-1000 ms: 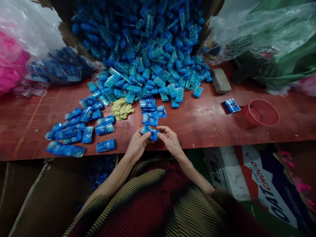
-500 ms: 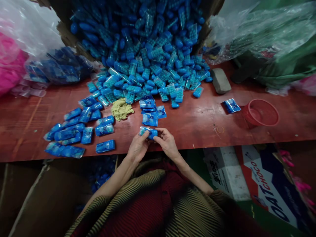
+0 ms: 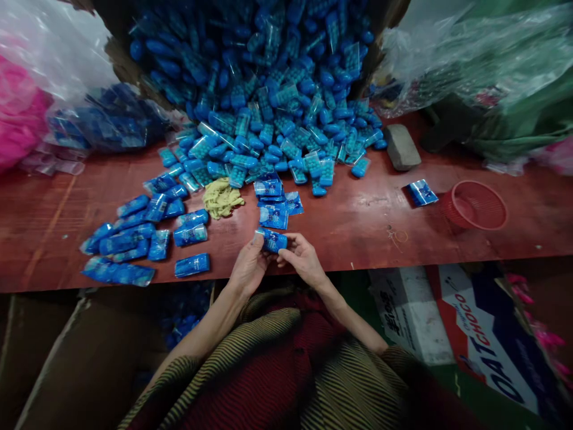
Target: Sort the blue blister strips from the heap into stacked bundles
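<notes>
Both hands hold one small blue candy bottle (image 3: 273, 240) in a printed wrapper, near the table's front edge. My left hand (image 3: 249, 263) is closed on its left end, the thumb lying along it. My right hand (image 3: 303, 258) pinches the right end between thumb and fingers. Just beyond lie flat blue printed wrappers (image 3: 274, 215) in a loose stack. To the left, several wrapped bottles (image 3: 128, 239) lie in a group, with one single wrapped bottle (image 3: 192, 265) nearest my left hand. A crumpled yellow cloth (image 3: 222, 198) rests behind them.
A large heap of unwrapped blue bottles (image 3: 268, 137) spills from a torn carton onto the red table (image 3: 349, 239). Rightward are a grey block (image 3: 403, 147), a blue packet (image 3: 421, 193) and a red basket (image 3: 477, 206). Plastic bags (image 3: 107, 119) stand behind; cartons (image 3: 474, 334) sit below.
My left thumb has shifted from across the bottle's front towards its left end, so more of the printed wrapper shows. Both hands keep hold of it.
</notes>
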Available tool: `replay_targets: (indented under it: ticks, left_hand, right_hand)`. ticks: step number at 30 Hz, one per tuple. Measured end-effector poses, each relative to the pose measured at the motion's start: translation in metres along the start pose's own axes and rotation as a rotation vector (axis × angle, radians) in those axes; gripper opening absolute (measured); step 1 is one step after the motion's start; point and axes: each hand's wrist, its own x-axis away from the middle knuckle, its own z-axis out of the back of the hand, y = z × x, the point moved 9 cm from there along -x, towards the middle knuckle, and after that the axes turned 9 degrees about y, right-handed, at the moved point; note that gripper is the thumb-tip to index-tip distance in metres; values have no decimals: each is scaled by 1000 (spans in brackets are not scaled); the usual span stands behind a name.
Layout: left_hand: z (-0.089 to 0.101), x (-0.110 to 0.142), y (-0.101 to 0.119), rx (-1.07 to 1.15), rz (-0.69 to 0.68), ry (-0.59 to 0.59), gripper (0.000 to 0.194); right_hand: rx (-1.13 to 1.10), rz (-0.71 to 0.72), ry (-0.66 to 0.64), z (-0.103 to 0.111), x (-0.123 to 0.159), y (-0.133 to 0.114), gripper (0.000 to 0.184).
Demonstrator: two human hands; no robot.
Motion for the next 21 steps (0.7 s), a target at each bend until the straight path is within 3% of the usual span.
replay_targets:
  ticks: [5,11,14,17,21]
  left_hand:
    - [-2,4,0,0,24,-47,32]
    - [9,4,3,-27,17,22,29]
    - [39,-1,25,-9,-75,157,24]
    - [86,-3,56,113,-168,336,17]
    - [143,5,88,215,-279,578,38]
  right_hand:
    - [-18,-35,-56,-3,1,-1,44]
    - [153,27,-74,-7,5,6,41]
    - [280,84,-88,-5,6,7,38]
    - [439,230,-34,1,1,-8,31]
    - [889,513,77,0,-13,-39,26]
